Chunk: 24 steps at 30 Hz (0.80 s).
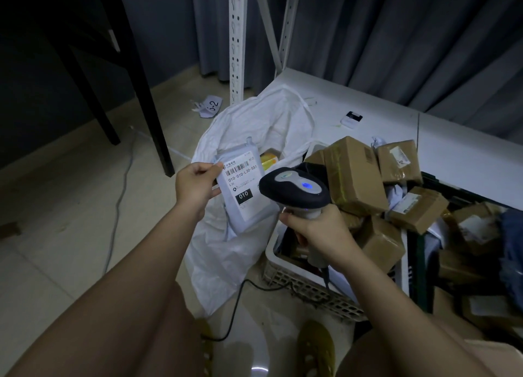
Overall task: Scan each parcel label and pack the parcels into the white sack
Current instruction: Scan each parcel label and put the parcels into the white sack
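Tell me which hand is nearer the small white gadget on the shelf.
Right. The right hand, gripping the black handheld scanner, sits below the small white gadget; the left hand holds the grey parcel farther left.

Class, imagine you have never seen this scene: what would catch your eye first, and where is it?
The grey parcel with its barcode label, held in the left hand above the open white sack. Beside it, the scanner glowing blue in the right hand. Brown boxes pile up at right.

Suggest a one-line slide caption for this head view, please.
Left hand holds a grey parcel over the white sack; right hand aims the scanner.
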Tool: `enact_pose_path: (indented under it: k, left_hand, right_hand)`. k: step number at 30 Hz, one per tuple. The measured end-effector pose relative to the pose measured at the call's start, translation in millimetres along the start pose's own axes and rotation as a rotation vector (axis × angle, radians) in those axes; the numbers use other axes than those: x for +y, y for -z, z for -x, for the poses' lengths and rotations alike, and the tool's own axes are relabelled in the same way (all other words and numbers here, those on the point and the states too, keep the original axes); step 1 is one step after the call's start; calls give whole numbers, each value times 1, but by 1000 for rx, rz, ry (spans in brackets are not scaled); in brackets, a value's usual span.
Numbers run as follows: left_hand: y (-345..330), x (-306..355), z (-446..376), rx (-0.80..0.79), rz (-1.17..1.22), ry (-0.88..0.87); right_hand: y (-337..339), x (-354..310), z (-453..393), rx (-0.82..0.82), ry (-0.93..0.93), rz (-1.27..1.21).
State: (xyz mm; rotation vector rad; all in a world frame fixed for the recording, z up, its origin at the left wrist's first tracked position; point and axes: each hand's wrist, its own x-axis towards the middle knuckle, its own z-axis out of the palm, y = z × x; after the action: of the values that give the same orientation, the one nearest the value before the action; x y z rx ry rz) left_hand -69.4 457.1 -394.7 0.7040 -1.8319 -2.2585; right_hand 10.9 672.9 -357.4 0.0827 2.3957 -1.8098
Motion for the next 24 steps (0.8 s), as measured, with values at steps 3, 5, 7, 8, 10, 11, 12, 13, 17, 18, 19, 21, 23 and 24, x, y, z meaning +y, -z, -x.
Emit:
enact_pose_path:
  k: [3,5,7,8,10,11,12,13,17,18,19,21,23,24]
  left_hand:
    - [0,1,-3,30,20,-10]
    - [-3,4,-8,62,30,-40]
    - [-9,8,-18,99,23,-93]
    - [-13,10,-27,118,16,-118]
    - [-24,15,-47,148,3,-162]
    - [-31,17,-58,156,-6,-191]
    - [-38,19,-69,160,-22,-223]
    - [-46,21,-79,158,-43,-258]
    - [-78,11,-107,96,-248,-477]
    - [-81,-1,-114,55,-369,-515]
    - [-82,-15,-122,0,-525,-507]
    - [-76,-46,-136,-131,-832,-335]
    - [-67,-68,-143,-227,-971,-257]
    - [-65,-72,-144,-236,-982,-301]
  right_hand:
    - [0,-6,-9,76,-54,-114]
    - [1,-8,-25,187,-92,-169]
    - [6,-7,-47,283,-126,-194]
    - [8,-7,-58,315,-138,-203]
    - [13,-4,-79,365,-148,-255]
    - [15,-2,-89,387,-153,-292]
    - [16,0,-98,406,-158,-327]
    - [16,1,-107,420,-163,-355]
    - [12,9,-136,429,-197,-414]
    - [9,11,-141,411,-207,-423]
    - [6,14,-146,390,-218,-433]
    - [-3,20,-154,352,-253,-439]
    - [-12,29,-162,320,-294,-426]
    - [-15,32,-166,306,-304,-418]
